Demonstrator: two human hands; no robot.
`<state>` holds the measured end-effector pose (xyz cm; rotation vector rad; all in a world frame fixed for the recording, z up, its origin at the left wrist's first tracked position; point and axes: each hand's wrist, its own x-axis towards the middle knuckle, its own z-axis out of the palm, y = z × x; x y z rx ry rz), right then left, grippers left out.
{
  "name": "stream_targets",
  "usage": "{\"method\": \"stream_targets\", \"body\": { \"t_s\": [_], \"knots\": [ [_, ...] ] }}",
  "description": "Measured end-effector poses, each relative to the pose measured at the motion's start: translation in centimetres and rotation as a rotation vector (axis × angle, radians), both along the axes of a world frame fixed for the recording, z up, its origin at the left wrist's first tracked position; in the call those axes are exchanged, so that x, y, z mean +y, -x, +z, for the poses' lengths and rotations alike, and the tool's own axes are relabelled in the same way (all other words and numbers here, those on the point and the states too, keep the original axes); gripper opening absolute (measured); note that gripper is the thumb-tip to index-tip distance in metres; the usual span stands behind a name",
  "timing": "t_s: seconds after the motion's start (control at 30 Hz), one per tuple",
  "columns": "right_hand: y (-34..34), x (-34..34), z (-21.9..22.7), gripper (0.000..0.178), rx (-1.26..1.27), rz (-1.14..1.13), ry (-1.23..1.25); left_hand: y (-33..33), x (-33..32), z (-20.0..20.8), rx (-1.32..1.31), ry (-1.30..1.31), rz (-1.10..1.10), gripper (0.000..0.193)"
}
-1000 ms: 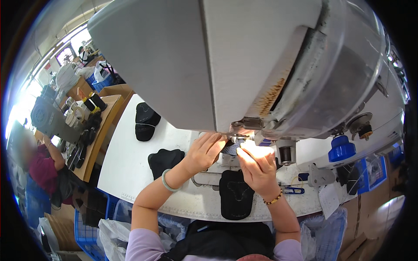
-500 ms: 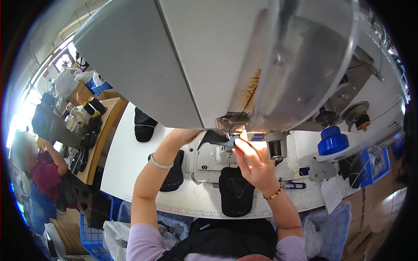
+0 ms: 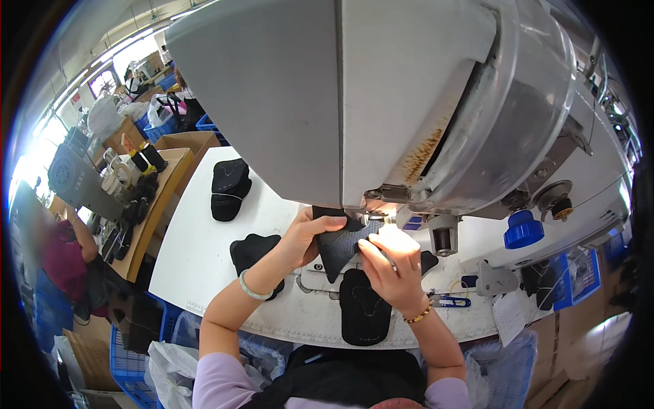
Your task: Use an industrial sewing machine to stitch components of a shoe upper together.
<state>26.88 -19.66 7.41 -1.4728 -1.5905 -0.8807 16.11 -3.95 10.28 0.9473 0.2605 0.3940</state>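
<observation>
A black and grey fabric piece (image 3: 338, 250) lies under the lit needle area of a large sewing machine (image 3: 398, 82). My left hand (image 3: 304, 240) pinches its left side between thumb and fingers. The closed fingers of my right hand (image 3: 395, 267) press on the grey textured part at its right edge, just below the needle area. The needle itself is hidden. A black padded piece (image 3: 365, 307) with pale stitched lines lies on the white table (image 3: 187, 262) in front of my right hand. Another black piece (image 3: 253, 255) sits partly behind my left forearm.
A banded stack of black pieces (image 3: 229, 189) rests at the far left of the table. Blue-handled thread snips (image 3: 453, 301) and a paper slip (image 3: 508, 317) lie at the right. The blue knob (image 3: 523, 230) hangs from the machine. Leftward, a person (image 3: 65, 252) works at another bench.
My left hand has come out from behind the machine head and now shows its grip on the fabric. More of the fabric is visible, turned with its point toward me. The view has shifted.
</observation>
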Motion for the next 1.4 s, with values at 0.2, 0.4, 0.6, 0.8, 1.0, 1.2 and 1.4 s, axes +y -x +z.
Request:
{"method": "stream_targets", "body": {
  "t_s": [0.2,0.4,0.6,0.8,1.0,1.2,1.4],
  "knots": [
    [0.2,0.2,0.4,0.033,-0.006,0.029,0.018,0.9,-1.6,-0.9,-0.052,-0.083,0.110,0.019],
    [-0.4,0.1,0.4,0.029,0.011,0.055,-0.026,0.9,-1.9,-0.9,0.102,-0.041,0.055,0.025],
    [-0.7,-0.3,0.3,0.026,-0.008,0.046,-0.023,1.1,-2.9,-1.9,-0.061,0.063,0.110,0.022],
    [-2.6,-0.9,0.2,0.023,-0.024,0.090,-0.030,1.1,-5.0,-1.2,-0.089,-0.057,0.176,0.019],
    [-4.5,-1.5,0.4,0.019,0.195,0.215,0.058,0.6,-6.6,-1.2,-0.056,-0.348,0.297,0.019],
    [-5.7,-2.1,-1.1,0.023,0.339,0.265,0.112,0.5,-7.2,-0.2,-0.031,-0.400,0.289,0.020],
    [-5.8,-1.8,-1.4,0.026,0.323,0.250,0.122,0.0,-5.5,0.1,0.002,-0.427,0.271,0.022]
  ]
}}
